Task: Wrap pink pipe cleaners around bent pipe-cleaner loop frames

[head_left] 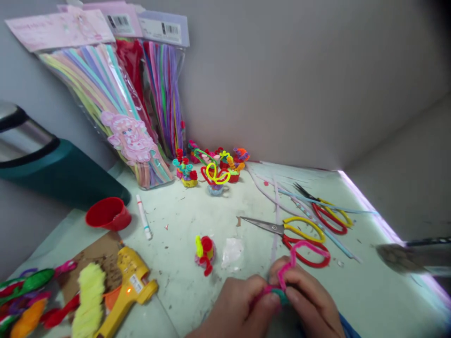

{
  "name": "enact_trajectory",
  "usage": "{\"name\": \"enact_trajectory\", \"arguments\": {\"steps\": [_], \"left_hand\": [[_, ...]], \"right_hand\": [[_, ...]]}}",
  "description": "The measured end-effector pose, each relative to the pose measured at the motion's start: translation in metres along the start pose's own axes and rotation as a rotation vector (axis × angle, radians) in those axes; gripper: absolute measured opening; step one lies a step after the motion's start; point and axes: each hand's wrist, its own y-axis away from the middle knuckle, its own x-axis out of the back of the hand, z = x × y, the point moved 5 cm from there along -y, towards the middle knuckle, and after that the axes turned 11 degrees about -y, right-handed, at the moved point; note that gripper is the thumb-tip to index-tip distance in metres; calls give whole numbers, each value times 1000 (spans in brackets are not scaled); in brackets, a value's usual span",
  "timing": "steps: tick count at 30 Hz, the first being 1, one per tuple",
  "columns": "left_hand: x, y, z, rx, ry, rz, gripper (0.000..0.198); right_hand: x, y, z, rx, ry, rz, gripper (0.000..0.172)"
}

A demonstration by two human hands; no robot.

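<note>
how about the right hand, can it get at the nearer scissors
Probably yes: the nearer scissors lie just beyond the right hand, though it is busy with a pink pipe cleaner.

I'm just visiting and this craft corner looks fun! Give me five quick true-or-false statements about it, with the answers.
1. The left hand and right hand are both at a pink fuzzy wire. True.
2. The cup beside the bottle is yellow. False: the cup is red.
3. A small light glows on the yellow glue gun. True.
4. Only one pair of scissors is here. False: there are two, a nearer pair and a farther pair, each with one red and one yellow handle.
5. The marker stands upright. False: the marker is lying down.
</note>
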Motion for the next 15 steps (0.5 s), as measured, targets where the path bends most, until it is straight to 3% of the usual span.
{"name": "enact_trajectory", "arguments": {"steps": [3,8,10,15], "left_hand": [[-2,7,10,-82,43,-84,34],[-22,24,16,-25,142,-519,40],[-25,32,19,-59,129,-625,43],[-26,45,21,-154,59,-799,43]], "right_hand": [[-7,-4,0,-32,-57,-54,19],[-14,-11,-2,86,75,20,13],[-22,-15,-14,192,176,17,12],[-59,-36,-44,327,363,-241,28]]}}
